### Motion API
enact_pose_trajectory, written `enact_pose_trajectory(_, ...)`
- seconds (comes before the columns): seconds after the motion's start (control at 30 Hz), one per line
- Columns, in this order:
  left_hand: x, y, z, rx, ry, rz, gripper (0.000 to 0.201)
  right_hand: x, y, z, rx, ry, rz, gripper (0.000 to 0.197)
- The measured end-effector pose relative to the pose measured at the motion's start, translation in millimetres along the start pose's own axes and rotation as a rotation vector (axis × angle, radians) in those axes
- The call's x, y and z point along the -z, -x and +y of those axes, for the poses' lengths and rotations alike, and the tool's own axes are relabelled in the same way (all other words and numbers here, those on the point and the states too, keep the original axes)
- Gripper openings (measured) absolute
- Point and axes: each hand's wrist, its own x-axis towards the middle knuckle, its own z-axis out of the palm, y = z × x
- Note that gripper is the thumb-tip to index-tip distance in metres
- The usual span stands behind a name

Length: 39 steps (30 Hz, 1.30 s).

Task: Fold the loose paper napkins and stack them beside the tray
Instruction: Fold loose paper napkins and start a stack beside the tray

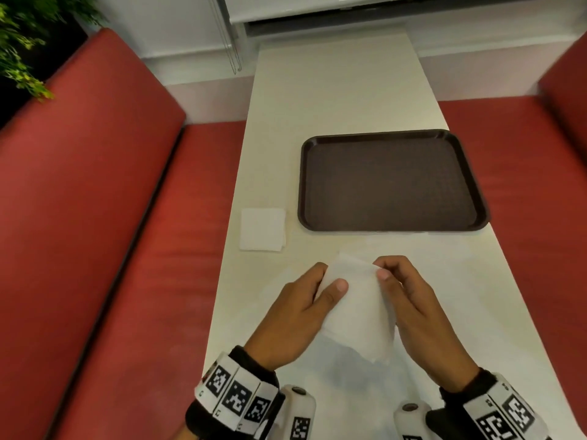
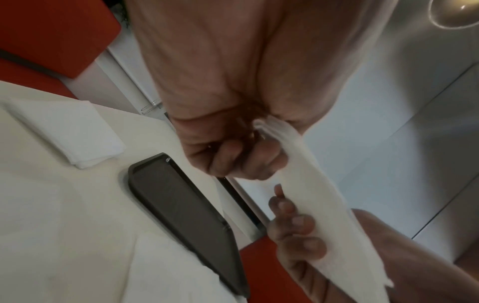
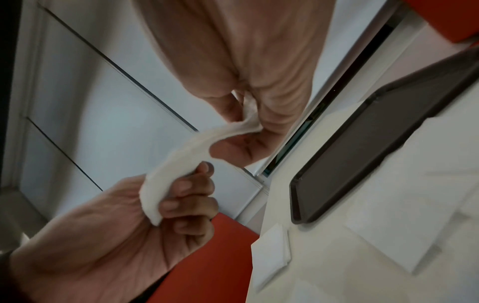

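Both hands' fingers [image 1: 341,285] pinching one napkin [image 1: 355,309], one folded stack [image 1: 263,229], one tray [image 1: 394,181]

Booth interior: long cream table [image 1: 333,100] set between two red padded benches, the left bench [image 1: 95,185] with a high backrest, the right bench [image 1: 524,173] partly seen. White wall and window sill [image 1: 317,14] at the far end, blind cords [image 1: 233,49] hanging. Green plant [image 1: 19,42] at top left.

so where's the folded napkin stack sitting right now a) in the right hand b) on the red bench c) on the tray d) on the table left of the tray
d: the folded napkin stack lies on the table just left of the empty brown tray, apart from its rim.
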Motion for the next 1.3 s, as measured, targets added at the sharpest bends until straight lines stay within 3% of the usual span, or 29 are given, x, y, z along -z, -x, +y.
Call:
enact_pose_trajectory(0.07,10.6,-5.3,-8.2,0.005,0.009,0.012,0.041,-11.5,-6.6,1.4,-0.013,0.013,0.019,0.019)
enact_pose_trajectory(0.2,33.9,-19.5,-21.3,0.01,-0.021,-0.012,0.058,-30.1,-20.7,2.5,-0.04,0.004,0.055,0.013)
enact_pose_trajectory(0.27,48.3,-30.8,-27.7,0.009,-0.036,0.004,0.057,-37.0,-28.4,1.5,-0.047,-0.003,0.102,0.01)
enact_pose_trajectory(0.37,80.1,-58.6,-47.0,0.05,0.093,0.225,0.034,-36.8,-36.4,3.4,-0.081,-0.033,0.22,0.008)
enact_pose_trajectory(0.47,116.6,-95.8,-81.2,0.18,0.149,0.451,0.034,-28.8,-35.1,10.7,-0.143,-0.016,0.29,0.015)
enact_pose_trajectory(0.63,137.4,-135.3,-117.6,0.35,-0.095,0.55,0.049,-19.7,-27.1,23.0,-0.259,0.045,0.359,0.024)
enact_pose_trajectory(0.73,136.9,-141.4,-124.1,0.422,-0.228,0.594,0.037,-17.7,-23.2,31.2,-0.263,0.056,0.399,0.014)
enact_pose_trajectory(0.87,131.7,-140.6,-128.1,0.408,-0.317,0.653,0.028,-18.8,-22.7,43.1,-0.278,0.056,0.406,0.01)
enact_pose_trajectory(1.03,132.7,-136.8,-131.0,0.45,-0.573,0.674,0.049,-22.7,-24.2,48.9,-0.28,0.066,0.382,0.011)
enact_pose_trajectory(1.1,126.9,-133.4,-122.4,0.376,-0.758,0.699,0.058,-22.2,-24.5,50.9,-0.286,0.08,0.376,0.01)
enact_pose_trajectory(1.13,122.0,-132.0,-116.4,0.278,-0.85,0.679,0.061,-21.5,-24.7,52.1,-0.284,0.086,0.376,0.011)
enact_pose_trajectory(1.2,108.9,-132.0,-109.9,0.113,-1.026,0.505,0.064,-20.9,-25.1,53.2,-0.28,0.094,0.37,0.012)
enact_pose_trajectory(1.3,93.3,-142.5,-117.2,0.178,-1.137,0.164,0.069,-21.8,-26.3,51.6,-0.283,0.088,0.338,0.011)
